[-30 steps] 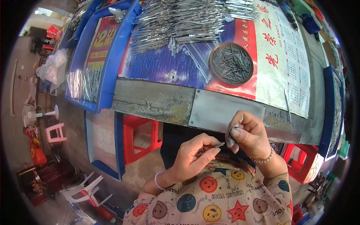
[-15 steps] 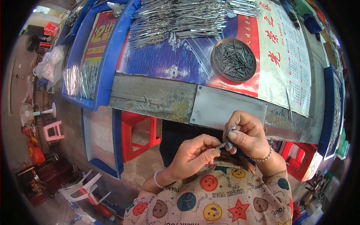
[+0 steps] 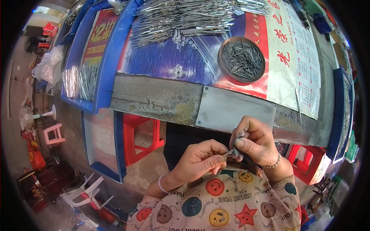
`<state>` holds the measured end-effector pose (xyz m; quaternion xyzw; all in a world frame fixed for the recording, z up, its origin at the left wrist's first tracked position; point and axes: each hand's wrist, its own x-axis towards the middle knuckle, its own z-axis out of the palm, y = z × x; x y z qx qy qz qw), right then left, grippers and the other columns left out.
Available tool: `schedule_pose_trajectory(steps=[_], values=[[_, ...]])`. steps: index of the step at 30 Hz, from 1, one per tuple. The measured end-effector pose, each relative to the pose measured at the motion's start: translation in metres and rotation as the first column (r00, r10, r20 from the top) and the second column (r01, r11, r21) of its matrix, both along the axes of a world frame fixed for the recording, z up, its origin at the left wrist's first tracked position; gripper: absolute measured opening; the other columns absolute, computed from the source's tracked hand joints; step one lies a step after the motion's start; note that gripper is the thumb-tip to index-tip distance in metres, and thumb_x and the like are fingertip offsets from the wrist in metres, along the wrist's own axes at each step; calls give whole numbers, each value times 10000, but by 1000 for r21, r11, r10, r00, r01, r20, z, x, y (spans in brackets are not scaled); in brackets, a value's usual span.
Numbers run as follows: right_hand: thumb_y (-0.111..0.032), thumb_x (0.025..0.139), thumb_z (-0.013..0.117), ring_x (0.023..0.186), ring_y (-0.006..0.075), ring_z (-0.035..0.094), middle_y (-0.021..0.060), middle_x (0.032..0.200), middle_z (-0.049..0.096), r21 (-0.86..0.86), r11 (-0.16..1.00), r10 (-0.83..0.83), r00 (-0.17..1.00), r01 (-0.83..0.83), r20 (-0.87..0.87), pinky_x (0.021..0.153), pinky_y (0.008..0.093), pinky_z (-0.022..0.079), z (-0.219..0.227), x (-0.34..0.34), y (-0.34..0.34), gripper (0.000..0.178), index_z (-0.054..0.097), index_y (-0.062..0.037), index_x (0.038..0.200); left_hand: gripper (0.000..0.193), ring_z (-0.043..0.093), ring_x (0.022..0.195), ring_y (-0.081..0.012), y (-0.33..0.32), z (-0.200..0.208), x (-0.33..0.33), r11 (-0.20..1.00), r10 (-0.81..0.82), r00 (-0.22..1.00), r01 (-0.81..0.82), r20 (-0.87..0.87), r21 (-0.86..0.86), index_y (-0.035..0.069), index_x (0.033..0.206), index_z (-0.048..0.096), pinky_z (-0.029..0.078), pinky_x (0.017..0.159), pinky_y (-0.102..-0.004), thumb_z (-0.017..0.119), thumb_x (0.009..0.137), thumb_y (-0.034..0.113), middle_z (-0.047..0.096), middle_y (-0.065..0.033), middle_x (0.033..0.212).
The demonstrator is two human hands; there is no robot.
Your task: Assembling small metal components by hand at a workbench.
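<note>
My left hand [image 3: 204,158] and my right hand [image 3: 254,143] meet close to my body, just off the table's front edge. Between their fingertips is a small thin metal piece [image 3: 230,152]; most of it is hidden by the fingers, so its exact kind does not show. The left thumb and forefinger pinch one end, and the right fingers are closed about the other, their tips dark with grime. Beyond the hands on the table, a round bowl [image 3: 263,71] holds many short, pointed grey metal pieces. Long thin shiny metal pieces [image 3: 185,21] lie in a broad pile at the back.
A bare metal plate [image 3: 235,109] is fixed at the table edge [image 3: 154,94]. One slim metal rod [image 3: 298,106] lies at right. A blue tray [image 3: 106,77] with metal pieces sits left, another blue tray [image 3: 339,115] right. Red stools [image 3: 142,148] stand below.
The hands stay together in nearly the same spot. The right fingers have shifted slightly around the metal piece, and the view has moved a little.
</note>
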<state>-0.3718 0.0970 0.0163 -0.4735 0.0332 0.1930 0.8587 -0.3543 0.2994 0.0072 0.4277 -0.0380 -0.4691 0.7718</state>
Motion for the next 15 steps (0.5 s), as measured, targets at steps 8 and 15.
schedule_pose_trajectory(steps=[8,15], values=[[-69,915,547,610,47,547,36,723,587,-193,981,10,1000,-7,12,548,185,447,3,-3,2,116,465,9,889,162,507,609,-46,5,-3,-4,991,-9,982,-16,189,133,-21,1016,553,423,550,-178,535,932,116,605,-46,799],[-78,917,548,613,45,547,32,734,582,-150,988,32,998,-40,-54,552,180,446,2,-1,7,125,462,8,890,173,515,603,-42,9,-6,-4,997,4,999,-6,35,73,-30,1018,550,420,526,-178,539,929,118,605,-35,772]])
